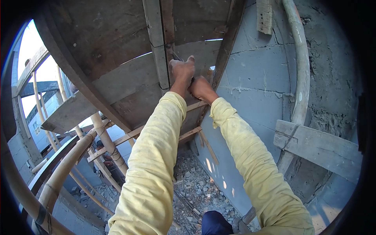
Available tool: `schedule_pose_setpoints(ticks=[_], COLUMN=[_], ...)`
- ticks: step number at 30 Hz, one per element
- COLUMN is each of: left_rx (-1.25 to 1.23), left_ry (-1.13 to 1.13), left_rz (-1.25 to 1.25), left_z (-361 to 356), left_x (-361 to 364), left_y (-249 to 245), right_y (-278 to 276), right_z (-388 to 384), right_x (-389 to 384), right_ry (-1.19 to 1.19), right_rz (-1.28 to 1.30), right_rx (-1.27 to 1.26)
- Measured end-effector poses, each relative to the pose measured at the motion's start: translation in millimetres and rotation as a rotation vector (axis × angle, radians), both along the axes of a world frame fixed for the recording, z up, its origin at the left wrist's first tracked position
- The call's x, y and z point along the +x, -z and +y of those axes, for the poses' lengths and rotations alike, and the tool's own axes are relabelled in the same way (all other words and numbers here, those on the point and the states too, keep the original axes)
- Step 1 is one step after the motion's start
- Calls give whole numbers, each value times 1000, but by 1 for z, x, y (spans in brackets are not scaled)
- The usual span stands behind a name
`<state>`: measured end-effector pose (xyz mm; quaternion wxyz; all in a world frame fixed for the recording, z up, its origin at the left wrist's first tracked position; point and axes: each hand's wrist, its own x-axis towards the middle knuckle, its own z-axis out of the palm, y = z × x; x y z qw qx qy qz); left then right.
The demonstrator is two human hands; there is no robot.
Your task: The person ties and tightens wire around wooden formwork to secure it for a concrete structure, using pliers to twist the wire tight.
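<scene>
A thin rod (177,56), apparently metal, juts from a clenched left hand (183,71) beneath weathered overhead boards (111,29), its tip near the upright join beside a pale batten (156,43). The left grip appears closed on the rod's lower end; the right hand (202,88) curls shut just below, anything inside it hidden from view. Should the rod slip off the wood under load, knuckles could strike the batten or the dark beam (229,45) at right. Pulling hard with both arms outstretched could upset the worker's balance, and prying at a loose board could bring grit or timber down toward the face. Beyond stand a grey block wall (254,74), a bamboo pole (301,70) and a lashed plank (321,149); a dropped rod could fall onto the rubble (199,176) below.
</scene>
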<state>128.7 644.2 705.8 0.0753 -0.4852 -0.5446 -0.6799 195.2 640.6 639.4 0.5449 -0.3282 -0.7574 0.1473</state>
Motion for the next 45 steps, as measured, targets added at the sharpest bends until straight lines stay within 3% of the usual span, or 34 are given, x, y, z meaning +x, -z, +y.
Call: schedule_pose_setpoints(ticks=[2,3,6,7,10,16,19,21,22,23,25,29,32,35,38,42,45], left_rx=[-224,-346,-482,-417,-403,-36,40,-187,-283,-388,-559,-653,-560,-304,-101,-87,12], left_ry=[407,609,887,938,753,-402,-495,-62,137,319,626,664,677,24,-62,35,124], left_rz=[-12,-21,-114,-179,-91,484,490,685,627,546,70,221,115,439,227,-53,-222], left_z=[-34,-47,-45,-41,-35,-15,-26,-33,-35,-42,-73,-86,-57,-16,-20,-30,-30], left_x=[-27,-44,-68,-68,-59,-69,-63,-85,-91,-95,-84,-96,-105,-92,-44,-6,9], left_y=[-18,-22,-31,-28,-30,-15,-9,-28,-35,-43,-53,-57,-47,-29,-8,-1,0], right_y=[-3,9,18,21,29,60,91,120,139,156,189,238,260,271,274,265,247], right_z=[-3,-5,2,4,8,-11,-22,-25,-19,-14,-9,-20,-37,-50,-54,-77,-109], right_x=[10,6,-9,-14,-30,-5,15,32,39,45,56,62,63,61,59,60,64], right_ry=[-397,-938,-1277,-1396,-1398,-1174,-965,-865,-832,-799,-719,-577,-533,-477,-381,-278,-372], right_rz=[73,330,376,407,481,169,137,177,224,272,385,494,541,564,568,447,285], right_rx=[-353,-601,-649,-695,-673,-661,-698,-731,-752,-769,-805,-868,-917,-934,-860,-735,-649])
